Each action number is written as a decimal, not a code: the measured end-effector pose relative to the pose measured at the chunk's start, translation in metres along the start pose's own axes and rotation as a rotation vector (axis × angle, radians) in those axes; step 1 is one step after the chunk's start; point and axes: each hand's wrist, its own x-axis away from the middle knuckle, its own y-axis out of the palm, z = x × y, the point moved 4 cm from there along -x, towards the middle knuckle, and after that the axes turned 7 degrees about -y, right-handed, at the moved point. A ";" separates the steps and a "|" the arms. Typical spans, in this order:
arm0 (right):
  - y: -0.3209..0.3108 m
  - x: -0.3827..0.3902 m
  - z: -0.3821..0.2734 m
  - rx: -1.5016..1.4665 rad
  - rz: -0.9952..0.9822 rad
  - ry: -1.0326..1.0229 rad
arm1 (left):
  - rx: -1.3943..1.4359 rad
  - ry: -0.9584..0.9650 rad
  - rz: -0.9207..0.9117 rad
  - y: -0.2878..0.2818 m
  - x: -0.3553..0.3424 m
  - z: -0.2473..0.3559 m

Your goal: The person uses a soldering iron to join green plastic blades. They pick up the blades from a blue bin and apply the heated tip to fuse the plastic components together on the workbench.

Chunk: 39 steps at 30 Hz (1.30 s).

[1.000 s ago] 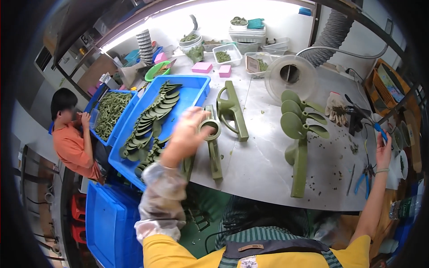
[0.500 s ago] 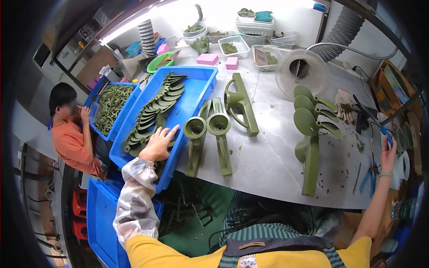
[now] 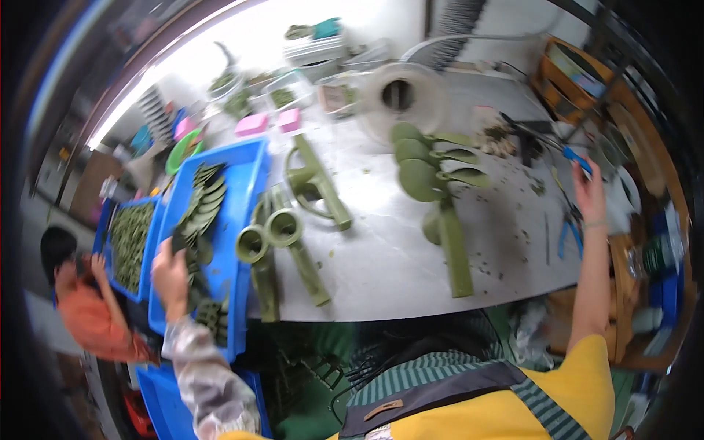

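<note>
At the left side of a long blue tray [image 3: 242, 165], my left hand [image 3: 170, 282] pinches a dark green flat piece [image 3: 177, 240], blurred, beside overlapping green oval pieces [image 3: 205, 205]. My right hand [image 3: 590, 191] grips a blue-handled tool [image 3: 578, 158] at the worktop's right. Between my hands lie two green ring-topped parts [image 3: 283, 227] and a green part with a curved loop [image 3: 326, 194]. Right of these, an olive-green part [image 3: 458, 264] carries several round paddles and narrower blades at its far end.
A co-worker in orange [image 3: 95, 319] sits left, by a tray of small green pieces [image 3: 130, 249]. A round clear hood with a duct [image 3: 402, 73], tubs [image 3: 290, 84], pink blocks [image 3: 251, 125], gloves [image 3: 493, 143] and blue pliers [image 3: 572, 238] occupy the worktop [image 3: 381, 279]. Empty-handled blue trays [image 3: 158, 396] stand below left.
The view has swung, shifting the scene. My left hand has moved leftward in the tray, from spread fingers to a pinch on a piece. My right hand still holds the blue tool.
</note>
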 end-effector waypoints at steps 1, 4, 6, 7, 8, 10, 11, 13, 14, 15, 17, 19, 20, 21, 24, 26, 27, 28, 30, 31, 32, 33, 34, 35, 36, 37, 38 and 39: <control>0.006 0.002 0.001 0.027 -0.024 -0.051 | 0.090 -0.001 0.101 -0.024 -0.002 -0.005; 0.030 0.013 0.009 0.011 -0.005 -0.038 | 0.433 -0.033 0.278 -0.098 0.002 0.004; 0.034 0.030 -0.004 0.068 0.042 -0.094 | 0.720 -0.088 0.189 -0.081 0.010 0.076; 0.033 0.035 -0.004 0.067 0.054 -0.104 | 0.954 -0.168 0.127 -0.080 0.025 0.112; 0.037 0.038 -0.004 0.081 0.039 -0.076 | 1.050 -0.259 0.022 -0.064 0.043 0.128; 0.045 0.037 0.000 0.103 0.025 -0.069 | 1.124 -0.142 -0.277 -0.025 0.073 0.181; 0.050 0.036 0.010 0.113 -0.013 -0.008 | 1.191 -0.141 -0.390 -0.013 0.089 0.213; 0.057 0.038 0.022 0.122 -0.048 0.070 | 1.270 -0.173 -0.565 0.014 0.110 0.245; 0.063 0.039 0.021 0.116 -0.057 0.030 | 1.359 -0.187 -0.581 0.028 0.117 0.257; 0.066 0.042 0.021 0.108 -0.062 -0.006 | 1.375 -0.220 -0.612 0.046 0.123 0.262; 0.065 0.047 0.017 0.116 -0.077 -0.027 | 1.461 -0.336 -0.652 0.081 0.133 0.264; 0.065 0.047 0.013 0.138 -0.098 -0.067 | 1.464 -0.346 -0.650 0.095 0.135 0.261; 0.064 0.048 0.013 0.134 -0.104 -0.053 | 1.406 -0.332 -0.670 0.101 0.136 0.257; 0.062 0.050 0.013 0.120 -0.082 -0.048 | 1.286 -0.251 -0.635 0.109 0.135 0.245; 0.050 0.055 0.007 0.130 -0.067 -0.042 | 0.720 -0.083 -0.518 0.077 0.121 0.240; 0.051 0.064 -0.001 0.154 -0.054 -0.073 | 0.629 -0.076 -0.547 0.074 0.118 0.226; 0.051 0.067 -0.004 0.152 -0.053 -0.079 | 0.669 -0.098 -0.585 0.074 0.118 0.223; 0.048 0.067 -0.007 0.148 -0.051 -0.075 | 0.709 -0.118 -0.622 0.073 0.118 0.219; 0.039 0.067 -0.015 0.106 -0.014 -0.076 | 0.812 -0.137 -0.721 0.071 0.118 0.216; 0.035 0.068 -0.017 0.092 0.018 -0.076 | 0.920 -0.157 -0.821 0.070 0.120 0.217; 0.031 0.072 -0.019 0.095 0.026 -0.084 | 0.976 -0.215 -0.818 0.062 0.121 0.213; 0.030 0.079 -0.023 0.119 0.041 -0.120 | 0.968 -0.225 -0.791 0.047 0.119 0.214; 0.029 0.086 -0.029 0.142 0.058 -0.158 | 0.960 -0.233 -0.763 0.031 0.116 0.217; 0.029 0.093 -0.036 0.150 0.070 -0.176 | 1.066 -0.281 -0.736 0.020 0.116 0.218; 0.031 0.101 -0.040 0.153 0.077 -0.183 | 1.165 -0.333 -0.703 0.011 0.115 0.219; 0.035 0.110 -0.047 0.160 0.084 -0.196 | 1.277 -0.405 -0.710 0.008 0.114 0.223; 0.038 0.119 -0.053 0.168 0.093 -0.210 | 1.330 -0.409 -0.723 0.006 0.113 0.232; 0.042 0.127 -0.058 0.170 0.096 -0.216 | 1.347 -0.383 -0.774 0.005 0.113 0.242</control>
